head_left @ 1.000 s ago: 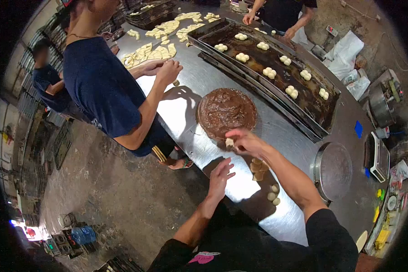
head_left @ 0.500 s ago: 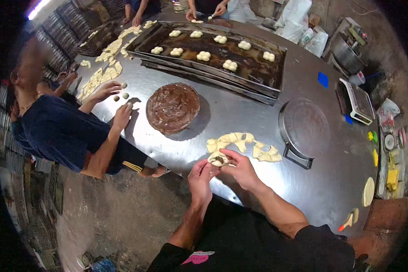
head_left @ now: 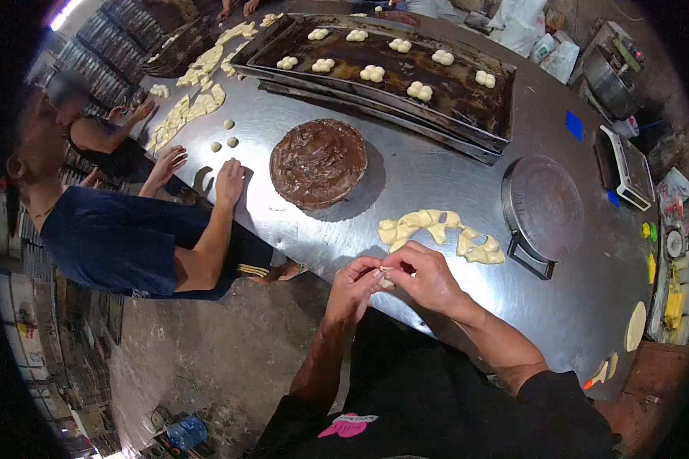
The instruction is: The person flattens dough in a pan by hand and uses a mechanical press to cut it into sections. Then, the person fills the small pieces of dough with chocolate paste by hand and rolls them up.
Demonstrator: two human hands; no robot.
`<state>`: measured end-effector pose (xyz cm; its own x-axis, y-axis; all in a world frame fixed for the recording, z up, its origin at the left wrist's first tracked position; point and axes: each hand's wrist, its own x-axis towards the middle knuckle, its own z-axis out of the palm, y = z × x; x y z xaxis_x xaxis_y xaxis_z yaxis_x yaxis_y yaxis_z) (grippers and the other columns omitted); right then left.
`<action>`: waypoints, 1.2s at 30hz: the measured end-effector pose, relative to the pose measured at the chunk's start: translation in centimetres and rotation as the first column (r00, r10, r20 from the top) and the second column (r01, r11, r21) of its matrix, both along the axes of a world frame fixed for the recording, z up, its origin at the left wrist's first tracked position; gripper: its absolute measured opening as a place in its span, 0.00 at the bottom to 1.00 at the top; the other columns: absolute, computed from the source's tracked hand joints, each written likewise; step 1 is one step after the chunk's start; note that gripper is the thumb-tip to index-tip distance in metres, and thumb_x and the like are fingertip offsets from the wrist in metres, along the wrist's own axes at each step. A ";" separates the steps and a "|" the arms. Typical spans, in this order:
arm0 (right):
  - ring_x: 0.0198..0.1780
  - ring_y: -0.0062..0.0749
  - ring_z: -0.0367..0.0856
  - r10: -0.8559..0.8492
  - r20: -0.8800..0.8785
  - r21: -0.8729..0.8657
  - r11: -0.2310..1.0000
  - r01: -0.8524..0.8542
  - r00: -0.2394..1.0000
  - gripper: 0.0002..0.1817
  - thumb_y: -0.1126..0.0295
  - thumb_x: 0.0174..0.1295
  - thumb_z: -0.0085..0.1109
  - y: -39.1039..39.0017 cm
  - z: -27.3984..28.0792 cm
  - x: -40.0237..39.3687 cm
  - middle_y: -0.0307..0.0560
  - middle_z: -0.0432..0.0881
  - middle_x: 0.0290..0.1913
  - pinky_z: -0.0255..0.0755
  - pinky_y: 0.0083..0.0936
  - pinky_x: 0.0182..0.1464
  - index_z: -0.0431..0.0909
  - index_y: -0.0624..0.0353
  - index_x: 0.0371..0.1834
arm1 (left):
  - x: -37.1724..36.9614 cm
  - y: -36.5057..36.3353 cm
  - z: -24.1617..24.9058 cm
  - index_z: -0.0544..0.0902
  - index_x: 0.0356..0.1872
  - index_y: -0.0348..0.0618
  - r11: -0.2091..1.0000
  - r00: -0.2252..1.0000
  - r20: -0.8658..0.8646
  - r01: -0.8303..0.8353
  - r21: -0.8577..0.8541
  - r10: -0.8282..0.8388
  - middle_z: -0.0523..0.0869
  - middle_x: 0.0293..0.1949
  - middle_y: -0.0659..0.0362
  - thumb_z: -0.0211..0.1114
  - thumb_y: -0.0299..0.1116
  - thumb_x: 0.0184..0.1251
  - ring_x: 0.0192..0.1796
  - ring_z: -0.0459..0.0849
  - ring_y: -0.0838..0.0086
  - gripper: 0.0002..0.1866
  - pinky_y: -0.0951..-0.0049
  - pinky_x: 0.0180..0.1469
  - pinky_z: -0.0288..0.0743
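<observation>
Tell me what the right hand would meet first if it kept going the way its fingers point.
The right hand points left at the small dough piece pinched between both hands, then the left hand. They already touch, as far as this view shows.

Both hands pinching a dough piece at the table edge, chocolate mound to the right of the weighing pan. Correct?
Not quite. In the head view the chocolate mound lies left of the weighing pan. Left hand and right hand do pinch the dough piece at the table edge.

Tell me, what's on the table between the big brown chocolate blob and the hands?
Mostly bare steel table in the head view; the chocolate mound is apart from both hands, with dough strips just right.
</observation>
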<state>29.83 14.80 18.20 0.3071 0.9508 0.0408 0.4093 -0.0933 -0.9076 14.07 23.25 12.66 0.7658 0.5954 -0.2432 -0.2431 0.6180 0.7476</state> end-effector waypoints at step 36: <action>0.35 0.34 0.79 -0.302 0.397 0.272 0.940 0.204 0.867 0.06 0.70 0.55 0.65 -10.3 -1.8 2.7 0.40 0.82 0.32 0.64 0.31 0.44 0.81 0.56 0.35 | 5.6 -6.5 0.3 0.73 0.64 0.35 0.961 0.966 0.022 0.257 -0.100 -0.256 0.81 0.55 0.52 0.61 0.25 0.69 0.55 0.82 0.70 0.22 0.67 0.58 0.77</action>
<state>32.54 4.52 16.37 0.4411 0.7950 0.4164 0.7493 -0.0709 -0.6584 19.64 16.73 13.00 0.8918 0.3516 -0.2847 -0.0728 0.7327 0.6767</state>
